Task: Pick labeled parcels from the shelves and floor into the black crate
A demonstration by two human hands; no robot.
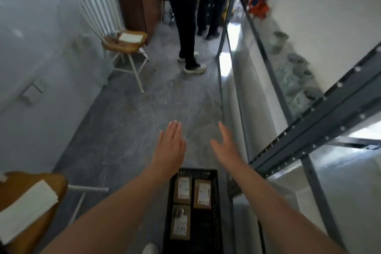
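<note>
The black crate (206, 231) stands on the grey floor between my forearms, at the bottom centre. Three brown parcels with white labels lie flat in it: one at the far left (183, 189), one at the far right (203, 193), one nearer me on the left (181, 222). My left hand (171, 146) is stretched out above the floor beyond the crate, fingers straight and together, holding nothing. My right hand (224, 144) reaches forward beside it with fingers spread and nothing in it.
A grey metal shelf rack (299, 136) runs along the right, with small grey items and an orange object (257, 6) on it. Two people stand ahead (189, 27). A white chair with a wooden seat (123, 43) stands left; another wooden seat (31, 202) is at lower left.
</note>
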